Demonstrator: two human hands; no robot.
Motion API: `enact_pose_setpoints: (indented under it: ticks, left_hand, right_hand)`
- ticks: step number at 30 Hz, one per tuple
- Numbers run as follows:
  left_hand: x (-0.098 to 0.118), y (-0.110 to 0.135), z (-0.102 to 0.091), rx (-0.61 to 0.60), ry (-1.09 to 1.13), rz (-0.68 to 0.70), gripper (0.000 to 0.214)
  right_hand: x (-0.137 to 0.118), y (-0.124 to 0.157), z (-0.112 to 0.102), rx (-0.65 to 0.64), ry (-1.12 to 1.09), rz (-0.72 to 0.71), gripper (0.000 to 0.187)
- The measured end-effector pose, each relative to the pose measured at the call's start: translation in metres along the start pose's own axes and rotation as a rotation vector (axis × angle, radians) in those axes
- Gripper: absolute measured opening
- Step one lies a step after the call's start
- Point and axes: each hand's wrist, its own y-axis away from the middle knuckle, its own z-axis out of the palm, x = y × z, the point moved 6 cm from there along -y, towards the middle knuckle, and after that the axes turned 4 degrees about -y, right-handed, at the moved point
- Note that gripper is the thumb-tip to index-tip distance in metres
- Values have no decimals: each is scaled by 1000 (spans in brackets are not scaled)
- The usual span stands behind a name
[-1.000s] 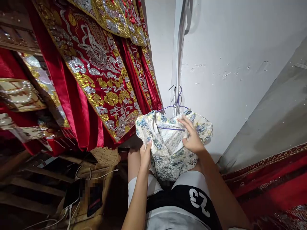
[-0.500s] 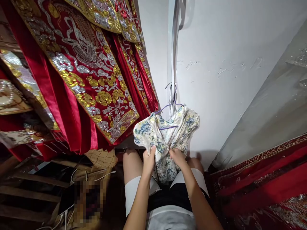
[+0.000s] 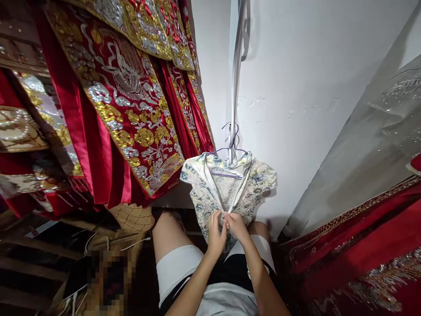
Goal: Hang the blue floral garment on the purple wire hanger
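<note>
Centrally, one two-handed grip: left hand [image 3: 216, 232] and right hand [image 3: 235, 225], close together, fingers pinched on the front of a floral garment [image 3: 208, 199] where its neckline edges meet. Whether a fastener sits between the fingertips cannot be told. Step in hand, by judgement: bringing the two front edges together at that point. Next move, by judgement: calls for both edges held level under the fingertips. Floral garment, particulars: short-sleeved, blue-and-yellow print on pale cloth; neckline and sleeves beyond the grip, lower part beneath it, between the thighs [image 3: 171, 237]. Farther beyond: purple hanger [image 3: 226, 175] inside the shoulders, its hook beside a white upright [image 3: 234, 83], against a white wall [image 3: 296, 66]. Left of the grip: red sequinned garment [image 3: 144, 137]. Right, well apart: red cloth [image 3: 368, 239].
</note>
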Motion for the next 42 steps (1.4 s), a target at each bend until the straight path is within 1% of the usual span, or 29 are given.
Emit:
enact_pose_setpoints:
  ticks: [2, 4, 7, 9, 11, 13, 16, 18, 20, 22, 24, 26, 28, 29, 31, 33, 34, 36, 38, 39, 40, 42]
  left_hand:
    - [4, -14, 8, -42, 48, -60, 20]
    - [11, -23, 14, -94, 83, -63, 20]
    - [18, -22, 16, -108, 98, -25, 22]
    - [18, -14, 17, -110, 66, -15, 21]
    - [15, -8, 20, -125, 10, -11, 19]
    - [10, -7, 24, -152, -37, 8, 17]
    - [2, -13, 30, -185, -90, 43, 17]
    - [-4, -18, 31, -187, -103, 32, 16]
    - [-7, -23, 31, -198, -69, 1, 15]
    - [0, -31, 27, -219, 20, -21, 16]
    - [20, -48, 14, -200, 148, -22, 19]
    - [53, -78, -10, -113, 279, 11, 28]
    - [93, -115, -36, -21, 348, 127, 36]
    - [112, -134, -47, 19, 325, 196, 37]
    - [147, -164, -58, 22, 206, 355, 31]
    - [171, -181, -62, 1, 64, 486, 26]
    - [179, -185, -64, -1, 13, 536, 26]
    - [189, -187, -75, 54, -30, 589, 27]
    - [185, -190, -98, 200, 2, 555, 26]
    - [177, -192, -113, 298, 39, 501, 25]
    - [165, -194, -129, 401, 93, 426, 24]
    - [125, -194, -158, 579, 263, 224, 24]
  right_hand:
    - [-3, 4, 0, 11, -48, -30, 45]
    - [-6, 8, -3, 24, -99, -48, 43]
    - [-16, 13, -13, 31, -175, -37, 43]
    - [-33, 11, -23, 46, -241, -18, 44]
    - [-64, 3, -34, 81, -338, -24, 44]
    - [-109, -11, -43, 106, -400, -89, 47]
    - [-182, -31, -50, 111, -374, -248, 39]
    - [-212, -37, -51, 132, -359, -293, 35]
    - [-221, -37, -47, 129, -339, -313, 34]
    - [-215, -32, -42, 112, -333, -338, 33]
    - [-204, -26, -38, 98, -338, -351, 31]
    - [-198, -20, -36, 86, -332, -343, 28]
    - [-204, -16, -35, 63, -315, -359, 26]
    - [-210, -14, -35, 49, -306, -385, 24]
    - [-222, -13, -35, 31, -301, -449, 23]
    - [-223, -13, -34, 68, -319, -492, 22]
    - [-216, -14, -33, 111, -333, -495, 22]
    - [-188, -17, -28, 212, -343, -461, 23]
    - [-150, -20, -20, 266, -283, -370, 25]
    - [-131, -21, -16, 262, -251, -321, 28]
    - [-115, -20, -13, 256, -245, -300, 30]
    - [-93, -17, -12, 224, -238, -275, 30]
